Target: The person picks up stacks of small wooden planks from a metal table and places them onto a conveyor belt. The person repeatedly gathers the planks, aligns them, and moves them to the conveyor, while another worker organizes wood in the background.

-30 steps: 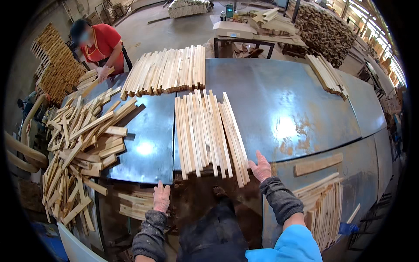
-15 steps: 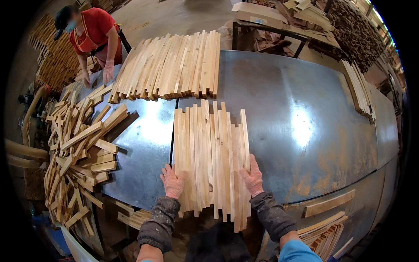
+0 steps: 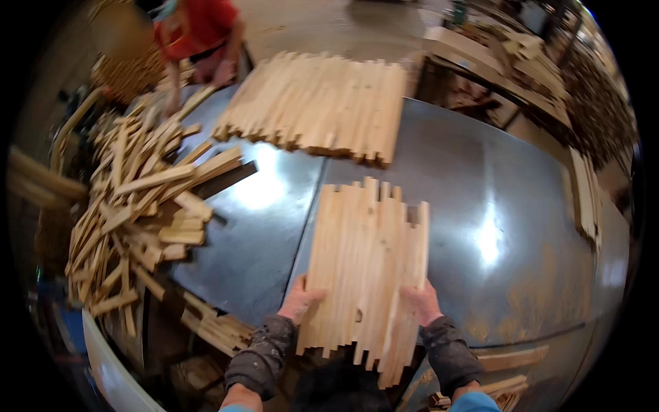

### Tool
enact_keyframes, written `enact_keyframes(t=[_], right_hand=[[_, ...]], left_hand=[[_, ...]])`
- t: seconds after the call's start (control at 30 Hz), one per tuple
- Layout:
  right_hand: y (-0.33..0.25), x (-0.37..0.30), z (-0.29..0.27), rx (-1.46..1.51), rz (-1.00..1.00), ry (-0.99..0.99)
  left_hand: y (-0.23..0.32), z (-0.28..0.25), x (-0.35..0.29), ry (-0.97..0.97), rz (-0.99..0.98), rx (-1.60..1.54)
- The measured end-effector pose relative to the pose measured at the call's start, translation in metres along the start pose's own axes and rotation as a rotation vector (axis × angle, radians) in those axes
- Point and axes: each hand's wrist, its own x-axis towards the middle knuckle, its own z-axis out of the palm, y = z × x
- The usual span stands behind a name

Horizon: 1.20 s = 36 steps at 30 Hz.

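A row of pale wooden strips (image 3: 360,275) lies side by side between my hands, their ends uneven and the near ends jutting past the table's front edge. My left hand (image 3: 301,302) grips the row's left side, its thumb over the top. On the opposite side my right hand (image 3: 422,302) presses inward, thumb also on top. The fingers of both hands are partly hidden by the wood. Whether the strips rest on the metal tabletop (image 3: 446,137) or are slightly raised, I cannot tell. Farther back sits a wider row of similar strips (image 3: 316,103).
At left is a jumbled heap of loose wooden pieces (image 3: 144,199). A co-worker in a red shirt (image 3: 199,27) reaches toward its far side. More strips (image 3: 583,199) lie along the table's right edge. Scrap wood covers a bench (image 3: 494,62) at the back right.
My hands have closed in on the strips from both sides, and the gaps between them have narrowed. The whole view has shifted. The co-worker's hands have moved to the heap.
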Motion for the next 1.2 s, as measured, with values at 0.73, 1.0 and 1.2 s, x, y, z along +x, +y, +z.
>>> enact_keyframes(t=[0.73, 1.0, 1.2], right_hand=[[0.061, -0.183, 0.228, -0.334, -0.151, -0.717], [0.184, -0.415, 0.393, -0.464, -0.090, -1.095], [0.312, -0.516, 0.478, -0.685, -0.036, -1.342]], left_hand=[[-0.095, -0.171, -0.366, 0.503, 0.370, -0.339], [-0.216, -0.261, -0.632, 0.867, 0.606, -0.427], [-0.314, -0.318, -0.784, 1.021, 0.575, -0.579]])
